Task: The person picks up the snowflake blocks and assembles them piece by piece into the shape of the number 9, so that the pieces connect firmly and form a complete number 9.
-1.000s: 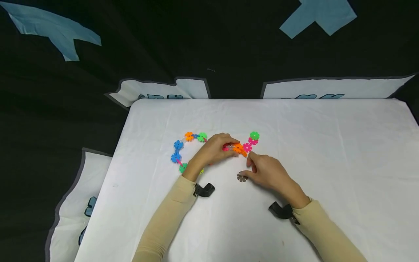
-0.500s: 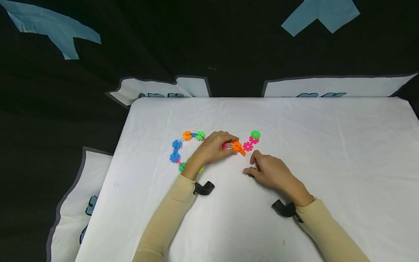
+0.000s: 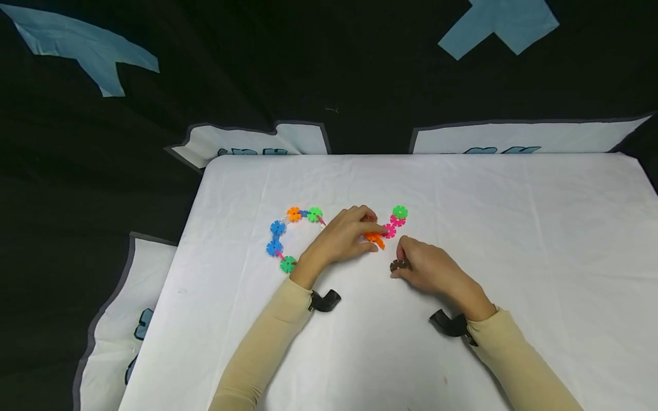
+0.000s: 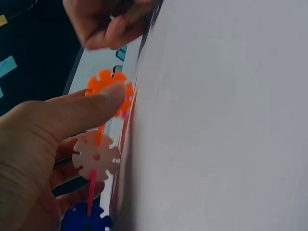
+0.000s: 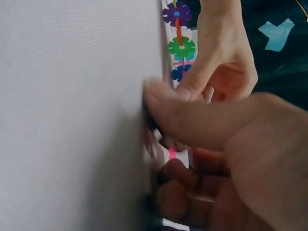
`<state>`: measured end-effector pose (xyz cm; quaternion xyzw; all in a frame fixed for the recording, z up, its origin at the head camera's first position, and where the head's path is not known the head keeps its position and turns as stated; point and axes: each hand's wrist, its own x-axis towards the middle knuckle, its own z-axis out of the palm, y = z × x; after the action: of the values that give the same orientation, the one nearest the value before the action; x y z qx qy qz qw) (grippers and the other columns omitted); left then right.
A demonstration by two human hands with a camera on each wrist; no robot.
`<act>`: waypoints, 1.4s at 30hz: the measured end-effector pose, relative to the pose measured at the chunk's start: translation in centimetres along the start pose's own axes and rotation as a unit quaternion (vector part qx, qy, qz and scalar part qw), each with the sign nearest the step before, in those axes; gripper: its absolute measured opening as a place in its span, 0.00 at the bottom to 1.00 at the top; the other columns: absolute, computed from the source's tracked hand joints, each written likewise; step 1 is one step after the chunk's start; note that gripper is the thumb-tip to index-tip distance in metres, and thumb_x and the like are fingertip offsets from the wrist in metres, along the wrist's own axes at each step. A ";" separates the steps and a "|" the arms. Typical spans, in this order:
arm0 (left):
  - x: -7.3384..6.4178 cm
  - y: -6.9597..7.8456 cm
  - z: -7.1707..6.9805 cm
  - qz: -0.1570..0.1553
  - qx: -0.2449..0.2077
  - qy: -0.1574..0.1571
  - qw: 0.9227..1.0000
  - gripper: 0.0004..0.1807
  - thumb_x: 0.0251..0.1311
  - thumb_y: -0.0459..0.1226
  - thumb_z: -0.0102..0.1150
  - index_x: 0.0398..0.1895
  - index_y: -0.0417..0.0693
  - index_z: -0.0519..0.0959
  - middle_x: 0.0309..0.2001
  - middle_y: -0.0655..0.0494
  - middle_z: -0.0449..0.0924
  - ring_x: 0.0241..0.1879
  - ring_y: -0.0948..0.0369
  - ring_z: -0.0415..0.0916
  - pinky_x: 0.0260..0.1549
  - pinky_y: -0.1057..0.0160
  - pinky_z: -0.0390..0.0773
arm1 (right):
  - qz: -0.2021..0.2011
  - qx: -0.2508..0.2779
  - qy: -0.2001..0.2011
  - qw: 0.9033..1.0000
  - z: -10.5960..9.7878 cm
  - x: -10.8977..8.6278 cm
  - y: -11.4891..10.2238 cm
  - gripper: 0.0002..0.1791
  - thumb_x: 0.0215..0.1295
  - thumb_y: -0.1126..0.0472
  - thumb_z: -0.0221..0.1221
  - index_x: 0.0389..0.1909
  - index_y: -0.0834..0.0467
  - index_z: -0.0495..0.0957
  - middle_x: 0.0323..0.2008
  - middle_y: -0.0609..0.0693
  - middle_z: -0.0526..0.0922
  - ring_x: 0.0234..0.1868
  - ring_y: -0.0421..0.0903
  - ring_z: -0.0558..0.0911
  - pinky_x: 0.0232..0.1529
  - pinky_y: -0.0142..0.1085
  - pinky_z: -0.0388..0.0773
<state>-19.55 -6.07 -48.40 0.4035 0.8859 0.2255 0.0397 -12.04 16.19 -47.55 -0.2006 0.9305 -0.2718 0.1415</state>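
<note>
In the head view my left hand [image 3: 334, 240] holds the orange notched disc [image 3: 371, 238] in a chain of colored snowflake discs, its index finger reaching toward a pink disc [image 3: 389, 230]. The left wrist view shows the thumb over that orange disc [image 4: 102, 83]; below hang a pale translucent disc [image 4: 96, 158] and a dark blue one [image 4: 86, 219]. My right hand [image 3: 432, 271] pinches a dark brown notched disc [image 3: 396, 265] between thumb and index finger, just above or on the table. In the right wrist view that disc is blurred and mostly behind the thumb.
The chain curves left through a green disc [image 3: 288, 264], blue discs [image 3: 275, 247] and an orange disc [image 3: 294, 214]. A light green disc [image 3: 400, 212] ends its right side. My left forearm hides part of the loop. The white table [image 3: 514, 228] meets a black curtain [image 3: 360, 74] behind.
The right hand has drawn the brown disc right and slightly away from me along the table, and its fingers have closed on it. The left index finger has stretched toward the pink disc.
</note>
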 end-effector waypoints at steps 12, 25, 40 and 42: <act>0.2 0.2 0.5 0.016 -0.042 0.021 0.999 0.07 0.59 0.41 0.68 0.40 0.55 0.87 0.46 0.58 0.79 0.46 0.61 0.76 0.49 0.65 0.74 | 0.038 0.257 0.043 0.965 0.4 1.1 1.3 0.09 0.68 0.66 0.59 0.45 0.65 0.73 0.23 0.51 0.73 0.19 0.40 0.71 0.22 0.29 0.70; 0.3 0.0 0.5 0.012 -0.084 0.032 0.996 0.07 0.58 0.41 0.69 0.38 0.52 0.86 0.44 0.59 0.82 0.45 0.63 0.78 0.49 0.67 0.76 | 0.053 0.367 0.031 0.928 0.6 1.4 1.1 0.12 0.68 0.69 0.57 0.49 0.69 0.71 0.29 0.62 0.80 0.20 0.44 0.78 0.22 0.31 0.77; 0.3 0.0 0.3 0.003 -0.075 0.024 0.997 0.07 0.59 0.40 0.68 0.39 0.51 0.86 0.45 0.58 0.82 0.45 0.62 0.78 0.49 0.66 0.77 | 0.025 0.085 0.122 0.989 1.7 1.7 0.0 0.14 0.60 0.60 0.67 0.44 0.62 0.80 0.21 0.47 0.73 0.20 0.39 0.67 0.20 0.31 0.62; 0.3 0.0 0.2 0.001 -0.072 0.020 0.997 0.07 0.59 0.40 0.68 0.40 0.51 0.87 0.45 0.57 0.81 0.46 0.62 0.78 0.50 0.65 0.77 | 0.034 0.060 0.118 0.991 1.8 1.7 -0.2 0.13 0.60 0.59 0.68 0.41 0.61 0.79 0.19 0.47 0.71 0.19 0.40 0.67 0.20 0.31 0.61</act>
<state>-19.67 -5.76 -48.58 0.3959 0.8674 0.2971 0.0509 -12.82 14.43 -49.19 -0.1264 0.9289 -0.3444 0.0512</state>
